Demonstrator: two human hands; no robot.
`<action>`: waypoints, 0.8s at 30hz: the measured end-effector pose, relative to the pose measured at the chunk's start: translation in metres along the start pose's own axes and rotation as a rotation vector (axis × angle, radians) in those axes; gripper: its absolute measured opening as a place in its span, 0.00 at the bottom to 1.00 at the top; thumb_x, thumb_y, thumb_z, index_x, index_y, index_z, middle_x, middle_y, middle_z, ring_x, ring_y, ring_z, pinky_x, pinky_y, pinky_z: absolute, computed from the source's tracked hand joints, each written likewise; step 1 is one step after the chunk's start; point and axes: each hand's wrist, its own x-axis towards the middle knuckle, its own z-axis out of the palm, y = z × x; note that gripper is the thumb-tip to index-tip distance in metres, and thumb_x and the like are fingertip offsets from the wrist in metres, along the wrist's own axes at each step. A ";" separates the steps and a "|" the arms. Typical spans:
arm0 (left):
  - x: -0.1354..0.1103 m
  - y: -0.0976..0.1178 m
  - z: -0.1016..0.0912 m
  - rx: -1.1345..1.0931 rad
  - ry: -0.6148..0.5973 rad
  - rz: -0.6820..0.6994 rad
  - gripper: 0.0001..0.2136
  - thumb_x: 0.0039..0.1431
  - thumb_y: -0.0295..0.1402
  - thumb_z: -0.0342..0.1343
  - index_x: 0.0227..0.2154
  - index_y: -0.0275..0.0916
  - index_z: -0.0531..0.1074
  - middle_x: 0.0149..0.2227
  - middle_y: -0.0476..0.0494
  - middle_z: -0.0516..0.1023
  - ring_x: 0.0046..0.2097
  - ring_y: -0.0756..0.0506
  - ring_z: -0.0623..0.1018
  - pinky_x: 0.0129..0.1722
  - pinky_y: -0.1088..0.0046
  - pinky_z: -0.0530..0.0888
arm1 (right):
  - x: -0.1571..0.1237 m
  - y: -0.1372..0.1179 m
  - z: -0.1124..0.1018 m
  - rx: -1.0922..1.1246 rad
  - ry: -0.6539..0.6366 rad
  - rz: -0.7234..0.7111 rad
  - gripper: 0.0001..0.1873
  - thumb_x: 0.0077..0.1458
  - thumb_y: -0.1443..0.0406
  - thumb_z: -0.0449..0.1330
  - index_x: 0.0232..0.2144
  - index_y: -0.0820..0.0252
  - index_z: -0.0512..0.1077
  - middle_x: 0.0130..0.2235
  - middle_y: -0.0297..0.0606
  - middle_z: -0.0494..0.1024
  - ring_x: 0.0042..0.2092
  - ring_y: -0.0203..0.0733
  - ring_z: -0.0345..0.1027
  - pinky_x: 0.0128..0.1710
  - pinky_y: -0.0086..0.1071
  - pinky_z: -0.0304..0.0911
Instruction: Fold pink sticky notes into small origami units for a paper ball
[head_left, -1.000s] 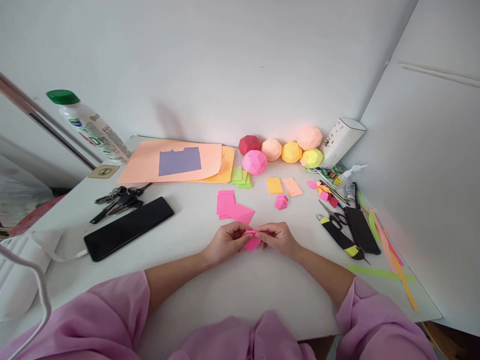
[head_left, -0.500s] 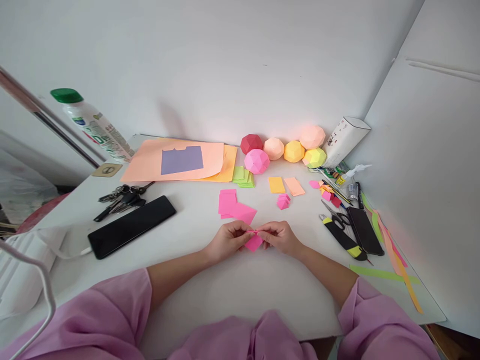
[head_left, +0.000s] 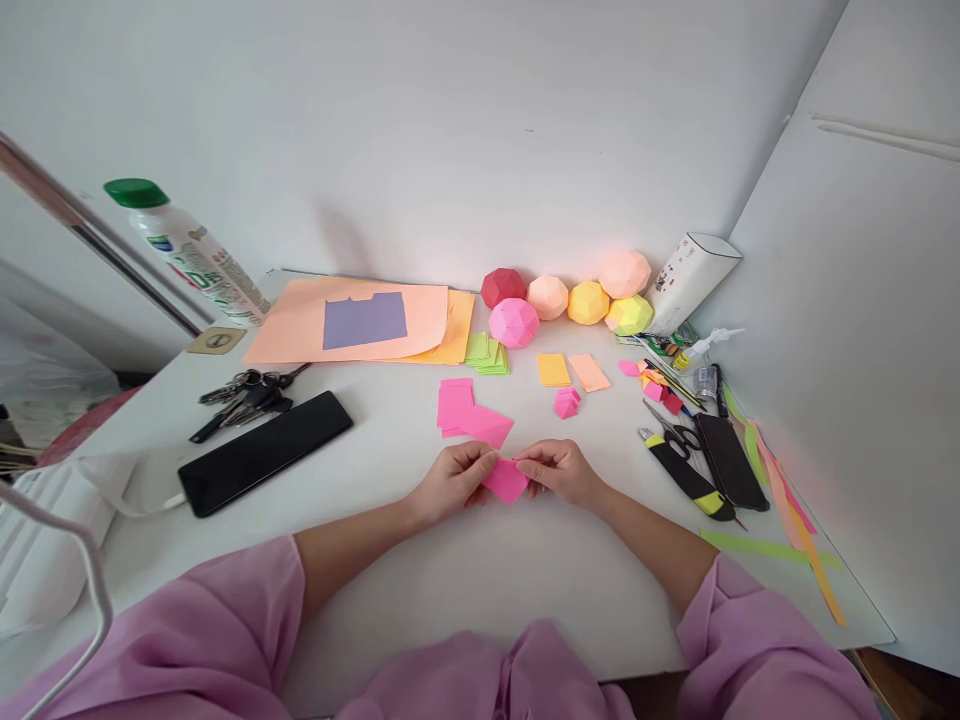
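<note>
A small piece of pink paper (head_left: pixel 505 482) is pinched between both hands, just above the white table. My left hand (head_left: pixel 454 474) is closed on its left side, thumb on top. On the right side, my right hand (head_left: pixel 564 473) grips it the same way; the fingertips behind the paper are partly hidden. Just beyond the hands lie a loose pink sheet (head_left: pixel 489 425) and a stack of pink paper (head_left: pixel 454 405). A small folded pink paper piece (head_left: pixel 567 403) rests farther to the right.
Faceted paper balls (head_left: pixel 514 322) stand by the wall, near green paper squares (head_left: pixel 487 352). To the left are a black phone (head_left: pixel 264 453), keys (head_left: pixel 251 397) and a bottle (head_left: pixel 199 255). Scissors (head_left: pixel 677 432) and a utility knife (head_left: pixel 686 475) lie to the right.
The pink paper has tilted or opened out, so more of its flat face shows between the fingers. Both hands stay in nearly the same place.
</note>
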 end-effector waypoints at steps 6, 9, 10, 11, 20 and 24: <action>0.000 -0.001 0.003 -0.022 -0.012 -0.007 0.12 0.57 0.41 0.51 0.31 0.36 0.68 0.24 0.51 0.71 0.23 0.53 0.67 0.21 0.78 0.62 | 0.001 0.000 0.001 0.010 -0.006 0.033 0.13 0.50 0.58 0.62 0.32 0.64 0.76 0.24 0.35 0.75 0.22 0.33 0.68 0.21 0.26 0.61; 0.001 -0.002 0.005 0.043 -0.013 0.008 0.10 0.56 0.39 0.52 0.30 0.36 0.68 0.28 0.48 0.72 0.27 0.52 0.70 0.25 0.77 0.64 | 0.000 -0.002 0.003 -0.017 -0.008 0.031 0.13 0.51 0.58 0.62 0.32 0.63 0.76 0.26 0.35 0.75 0.23 0.33 0.67 0.22 0.26 0.62; 0.001 -0.003 0.006 0.078 -0.005 0.012 0.10 0.56 0.39 0.52 0.29 0.36 0.67 0.26 0.48 0.72 0.26 0.52 0.69 0.24 0.77 0.64 | 0.000 -0.003 0.004 -0.028 -0.007 0.028 0.12 0.51 0.58 0.62 0.31 0.63 0.76 0.26 0.35 0.74 0.23 0.32 0.67 0.22 0.26 0.62; 0.001 -0.004 0.006 0.112 0.010 0.016 0.10 0.56 0.39 0.51 0.28 0.36 0.67 0.25 0.49 0.70 0.25 0.52 0.68 0.24 0.77 0.63 | 0.000 -0.004 0.005 -0.036 -0.004 0.026 0.12 0.51 0.58 0.61 0.31 0.63 0.75 0.25 0.35 0.74 0.23 0.32 0.67 0.22 0.26 0.62; -0.002 -0.002 0.007 0.129 0.016 0.006 0.07 0.57 0.37 0.49 0.29 0.38 0.62 0.22 0.52 0.69 0.21 0.52 0.67 0.20 0.78 0.64 | -0.001 -0.003 0.005 -0.041 0.039 0.024 0.10 0.53 0.60 0.59 0.27 0.63 0.70 0.22 0.33 0.72 0.22 0.32 0.67 0.21 0.25 0.60; -0.002 -0.003 0.008 0.154 -0.023 0.024 0.08 0.58 0.38 0.49 0.30 0.39 0.63 0.23 0.51 0.71 0.23 0.52 0.69 0.22 0.77 0.66 | -0.002 -0.004 0.009 -0.037 0.020 -0.018 0.09 0.52 0.62 0.59 0.27 0.63 0.71 0.24 0.33 0.72 0.23 0.33 0.67 0.23 0.26 0.63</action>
